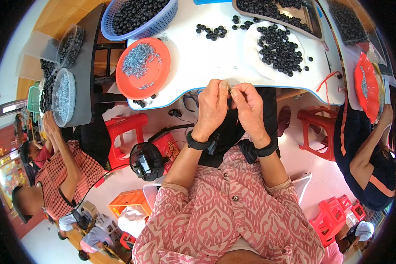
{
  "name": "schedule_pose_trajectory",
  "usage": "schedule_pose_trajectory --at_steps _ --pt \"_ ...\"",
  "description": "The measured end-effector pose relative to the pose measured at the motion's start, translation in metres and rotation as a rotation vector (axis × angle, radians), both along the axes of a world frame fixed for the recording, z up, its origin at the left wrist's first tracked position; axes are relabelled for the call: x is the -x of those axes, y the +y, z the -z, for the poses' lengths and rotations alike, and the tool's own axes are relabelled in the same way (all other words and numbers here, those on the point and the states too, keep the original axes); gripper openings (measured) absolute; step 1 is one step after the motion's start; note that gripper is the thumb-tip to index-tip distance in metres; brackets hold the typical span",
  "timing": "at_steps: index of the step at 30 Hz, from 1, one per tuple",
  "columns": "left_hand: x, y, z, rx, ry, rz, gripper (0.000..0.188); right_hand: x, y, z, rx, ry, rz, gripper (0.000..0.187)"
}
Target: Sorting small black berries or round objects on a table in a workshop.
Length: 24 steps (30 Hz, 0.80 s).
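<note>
- Hands meet just below the near edge of the white table [198, 57], fingertips touching each other.
- Your left hand [212, 108]: fingers curled shut, thumb & forefinger pinched on a tiny pale part [225, 83], too small to tell what it is.
- Your right hand [249, 107]: fingers bent in, tips pinched vs. the left hand's tips at the same small part; can't tell if it grips sth of its own.
- Black wristbands [198, 144] sit on both wrists, w/ a small black device clipped at each.
- Pile of black rings [280, 47] lies on a white sheet on the table, just beyond your right hand; a smaller loose bunch [211, 31] lies beyond your left.
- Orange plate [142, 68] w/ small silvery metal bits sits on the table, well left of your hands.
- Blue basket [138, 17] full of black rings stands behind the plate, at the table's far left.
- Grey tray [279, 14] of black rings lies at the far edge.
- Red stools [126, 136] stand on the floor under the table, either side of your lap.
- Other ppl work at left & right, their hands well apart from yours.
</note>
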State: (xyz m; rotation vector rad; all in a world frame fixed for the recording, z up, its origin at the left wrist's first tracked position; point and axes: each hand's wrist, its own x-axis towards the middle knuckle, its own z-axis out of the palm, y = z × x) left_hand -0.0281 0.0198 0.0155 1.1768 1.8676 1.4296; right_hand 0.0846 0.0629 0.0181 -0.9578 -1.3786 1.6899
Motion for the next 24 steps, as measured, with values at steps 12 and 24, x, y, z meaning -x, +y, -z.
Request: schedule_pose_trajectory --at_steps 12,24 --pt "0.016 0.009 0.009 0.006 0.184 -0.168 0.014 0.002 0.001 0.004 -0.102 -0.114 0.057 0.012" --pt "0.028 0.028 0.006 -0.107 0.614 -0.068 0.007 0.0 0.004 0.008 -0.095 -0.124 0.084 0.013"
